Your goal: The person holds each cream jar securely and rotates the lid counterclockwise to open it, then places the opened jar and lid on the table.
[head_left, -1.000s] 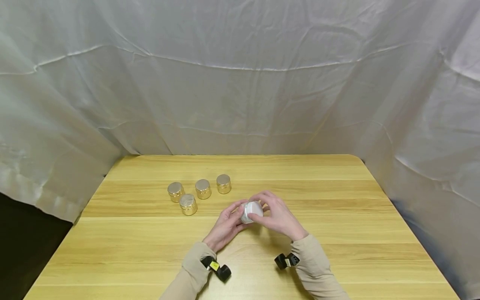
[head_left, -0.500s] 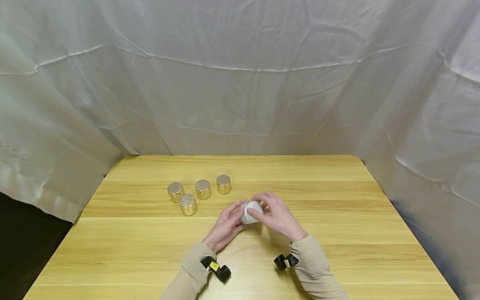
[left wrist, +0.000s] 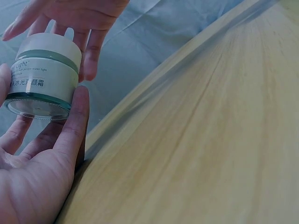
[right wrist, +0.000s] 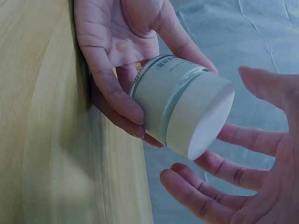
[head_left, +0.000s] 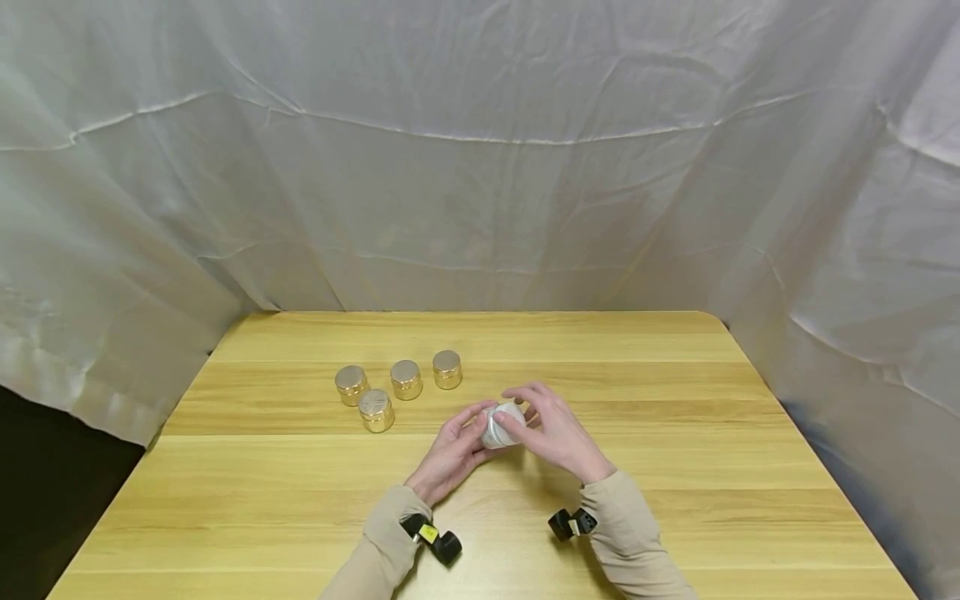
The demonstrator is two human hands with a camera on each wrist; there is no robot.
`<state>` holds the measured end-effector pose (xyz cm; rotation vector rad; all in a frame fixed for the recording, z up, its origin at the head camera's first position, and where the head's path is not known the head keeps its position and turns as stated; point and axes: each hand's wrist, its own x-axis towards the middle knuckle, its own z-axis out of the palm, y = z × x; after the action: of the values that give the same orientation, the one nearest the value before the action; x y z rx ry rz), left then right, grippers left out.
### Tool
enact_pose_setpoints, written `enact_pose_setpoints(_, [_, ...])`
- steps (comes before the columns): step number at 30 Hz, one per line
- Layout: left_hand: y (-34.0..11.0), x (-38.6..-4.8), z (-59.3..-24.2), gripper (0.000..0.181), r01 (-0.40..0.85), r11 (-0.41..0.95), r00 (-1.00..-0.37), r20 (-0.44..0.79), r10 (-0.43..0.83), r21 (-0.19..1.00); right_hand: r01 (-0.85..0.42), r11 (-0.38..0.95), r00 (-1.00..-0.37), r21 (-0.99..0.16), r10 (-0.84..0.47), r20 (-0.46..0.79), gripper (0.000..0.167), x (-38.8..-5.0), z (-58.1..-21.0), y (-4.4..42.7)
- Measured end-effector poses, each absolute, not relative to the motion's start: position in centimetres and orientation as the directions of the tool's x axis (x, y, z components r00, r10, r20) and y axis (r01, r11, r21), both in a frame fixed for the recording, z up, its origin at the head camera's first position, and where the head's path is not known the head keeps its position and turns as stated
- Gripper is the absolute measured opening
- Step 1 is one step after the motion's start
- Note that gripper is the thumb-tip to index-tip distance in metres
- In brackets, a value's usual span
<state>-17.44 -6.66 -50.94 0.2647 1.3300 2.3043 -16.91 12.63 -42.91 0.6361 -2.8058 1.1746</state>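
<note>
A white-lidded cream jar with a clear glass base is tilted, its lid turned toward the right. My left hand grips the glass body, thumb on one side and fingers on the other. In the right wrist view, the lid appears fully on the jar. Printed lettering runs over the jar's body in the left wrist view. Around the lid my right hand has its fingers spread. Its thumb stands apart from the lid, while some fingertips lie close behind or against it; contact is unclear.
Several gold-lidded jars stand on the wooden table to the left and beyond the hands; the nearest gold jar is left of my left hand. A grey curtain hangs behind the table's far edge.
My right fingers have loosened from the lid and spread slightly. The left hand and the jar have stayed nearly where they were.
</note>
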Motion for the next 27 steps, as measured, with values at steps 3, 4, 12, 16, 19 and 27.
enact_pose_setpoints(3, [-6.66, -17.44, -50.92, 0.031, -0.294, -0.419, -0.872, -0.062, 0.485, 0.859, -0.372, 0.64, -0.921, -0.672, -0.344, 0.182, 0.041, -16.94, -42.97, 12.6])
enact_pose_setpoints(4, [-6.65, -17.44, -50.91, 0.031, -0.295, -0.418, -0.872, -0.063, 0.485, 0.86, -0.377, 0.639, -0.919, -0.671, -0.346, 0.188, 0.04, -16.95, -42.96, 12.59])
enact_pose_setpoints(12, [-6.59, -17.47, -50.93, 0.032, -0.298, -0.416, -0.874, -0.07, 0.481, 0.859, -0.448, 0.558, -0.883, -0.698, -0.399, 0.247, 0.028, -16.94, -42.84, 12.79])
enact_pose_setpoints(16, [-6.65, -17.51, -51.05, 0.041, -0.289, -0.412, -0.871, -0.059, 0.488, 0.864, -0.431, 0.574, -0.892, -0.696, -0.387, 0.233, 0.034, -16.87, -42.84, 12.78])
enact_pose_setpoints(19, [-6.67, -17.5, -51.09, 0.044, -0.287, -0.409, -0.871, -0.058, 0.487, 0.866, -0.404, 0.608, -0.906, -0.684, -0.368, 0.208, 0.04, -16.8, -42.82, 12.68])
enact_pose_setpoints(27, [-6.66, -17.36, -50.88, 0.048, -0.301, -0.403, -0.876, -0.083, 0.476, 0.864, -0.407, 0.61, -0.902, -0.68, -0.388, 0.191, 0.038, -16.72, -42.63, 12.67])
